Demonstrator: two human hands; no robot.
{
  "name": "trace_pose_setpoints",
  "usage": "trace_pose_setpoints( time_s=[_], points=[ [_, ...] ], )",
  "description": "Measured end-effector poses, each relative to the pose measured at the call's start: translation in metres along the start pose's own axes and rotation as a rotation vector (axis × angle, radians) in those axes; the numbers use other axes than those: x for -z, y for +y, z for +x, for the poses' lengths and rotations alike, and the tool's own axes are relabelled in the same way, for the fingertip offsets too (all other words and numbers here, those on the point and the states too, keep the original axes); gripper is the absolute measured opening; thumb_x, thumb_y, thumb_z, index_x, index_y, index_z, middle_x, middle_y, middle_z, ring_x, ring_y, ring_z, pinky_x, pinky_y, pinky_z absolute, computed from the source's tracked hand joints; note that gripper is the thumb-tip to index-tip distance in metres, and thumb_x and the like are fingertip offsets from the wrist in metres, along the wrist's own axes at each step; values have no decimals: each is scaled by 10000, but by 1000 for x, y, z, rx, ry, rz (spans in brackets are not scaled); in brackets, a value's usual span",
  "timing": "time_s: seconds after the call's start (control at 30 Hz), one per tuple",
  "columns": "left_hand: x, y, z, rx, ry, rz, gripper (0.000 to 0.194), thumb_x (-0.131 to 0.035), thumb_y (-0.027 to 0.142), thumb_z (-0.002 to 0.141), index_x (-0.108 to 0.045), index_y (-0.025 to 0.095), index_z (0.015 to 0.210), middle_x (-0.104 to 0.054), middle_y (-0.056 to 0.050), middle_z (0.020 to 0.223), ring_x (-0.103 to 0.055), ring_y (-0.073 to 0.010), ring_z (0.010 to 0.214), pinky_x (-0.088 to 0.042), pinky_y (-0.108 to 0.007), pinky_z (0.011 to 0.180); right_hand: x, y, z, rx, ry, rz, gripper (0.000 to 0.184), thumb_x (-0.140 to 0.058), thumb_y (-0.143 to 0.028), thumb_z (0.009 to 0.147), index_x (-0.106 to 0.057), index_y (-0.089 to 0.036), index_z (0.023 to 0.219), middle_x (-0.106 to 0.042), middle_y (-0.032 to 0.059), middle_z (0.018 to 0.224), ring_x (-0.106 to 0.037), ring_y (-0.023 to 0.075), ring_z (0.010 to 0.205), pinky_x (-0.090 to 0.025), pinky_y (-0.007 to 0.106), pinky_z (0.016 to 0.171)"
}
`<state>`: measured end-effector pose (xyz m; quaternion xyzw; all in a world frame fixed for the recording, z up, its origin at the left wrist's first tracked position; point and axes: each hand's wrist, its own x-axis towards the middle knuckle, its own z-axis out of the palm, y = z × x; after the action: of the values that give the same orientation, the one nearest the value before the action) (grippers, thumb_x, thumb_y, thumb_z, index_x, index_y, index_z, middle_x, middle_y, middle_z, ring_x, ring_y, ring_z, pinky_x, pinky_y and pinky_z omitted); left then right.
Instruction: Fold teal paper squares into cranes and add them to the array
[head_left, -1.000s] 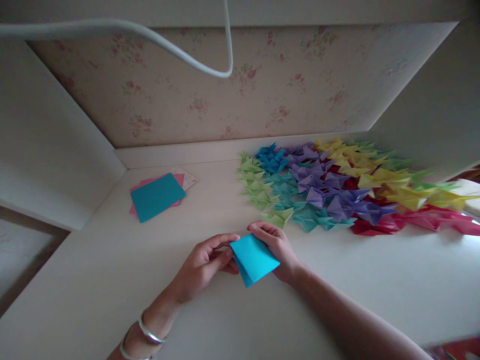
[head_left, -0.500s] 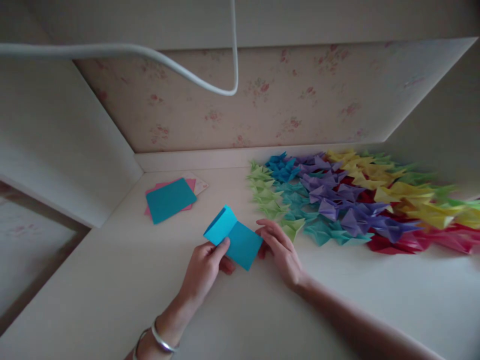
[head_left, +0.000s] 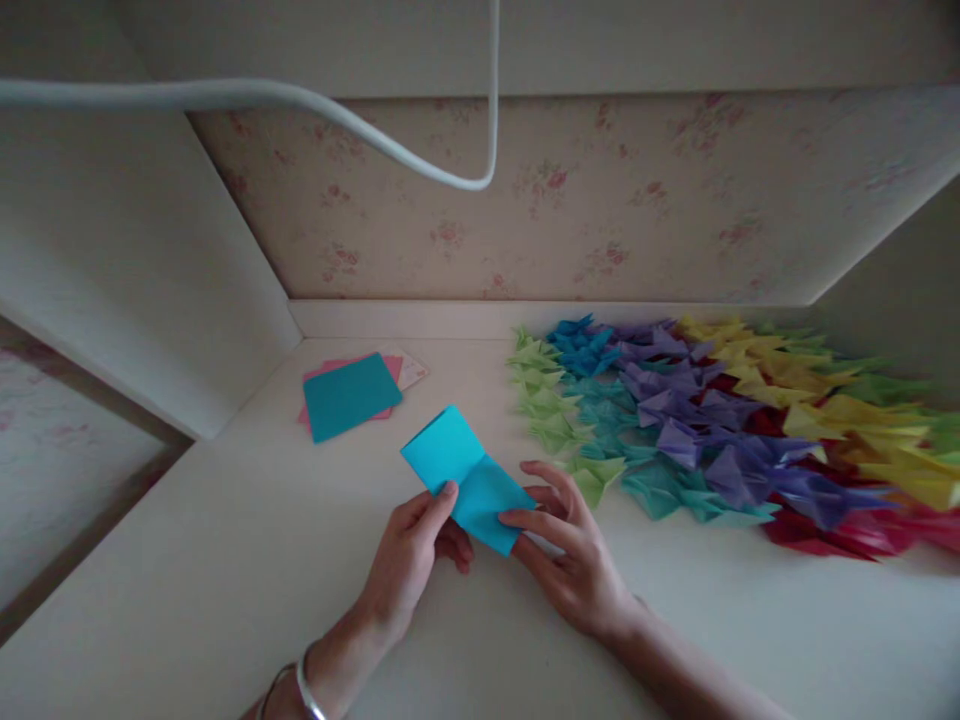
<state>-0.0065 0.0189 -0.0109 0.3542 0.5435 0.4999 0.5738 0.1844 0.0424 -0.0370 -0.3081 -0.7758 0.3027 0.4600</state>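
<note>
A bright blue sheet of origami paper (head_left: 469,480), with a crease across its middle, is held between my two hands above the white table. My left hand (head_left: 412,545) pinches its lower left edge, thumb on top and fingers beneath. At the right end, my right hand (head_left: 574,550) grips the sheet, with a finger over the top and the thumb by the lower edge. Part of the right hand's fingers lies hidden behind the paper.
A teal sheet (head_left: 352,397) lies over pink paper (head_left: 390,412) at the back left. Folded paper cranes (head_left: 679,410) in several colours cover the right side. A white cable (head_left: 390,150) hangs in front of the floral wall (head_left: 540,230).
My right hand has closed on the right end of the blue paper, where its fingers were only at the corner. The paper's upper left part now lies flatter. The view has shifted slightly.
</note>
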Motion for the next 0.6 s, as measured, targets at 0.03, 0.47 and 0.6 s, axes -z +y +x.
trace_pose_setpoints(
  time_s=[0.03,0.47,0.6],
  points=[
    [0,0,0,-16,11,35,412,-626,509,843,-612,157,630,-657,-32,528,-603,-167,481,-497,-265,492,0,0,-1,6,2,7,225,-604,-111,897,-682,-256,1050,-374,118,1384,-608,238,1031,-572,362,798],
    [1,-3,-4,-237,118,177,248,-659,353,877,-486,214,989,-751,-12,808,-731,-184,678,-589,-289,662,-8,-2,11,-336,200,203,170,-638,-298,909,-712,-210,784,-605,112,1211,-598,253,1121,-496,345,877],
    [1,-6,-3,-329,131,48,303,-662,310,882,-364,257,893,-681,65,684,-707,-152,671,-608,-294,707,-9,-2,9,-412,169,286,182,-634,-333,911,-741,-220,816,-616,108,1273,-573,263,1190,-491,343,895]
  ],
)
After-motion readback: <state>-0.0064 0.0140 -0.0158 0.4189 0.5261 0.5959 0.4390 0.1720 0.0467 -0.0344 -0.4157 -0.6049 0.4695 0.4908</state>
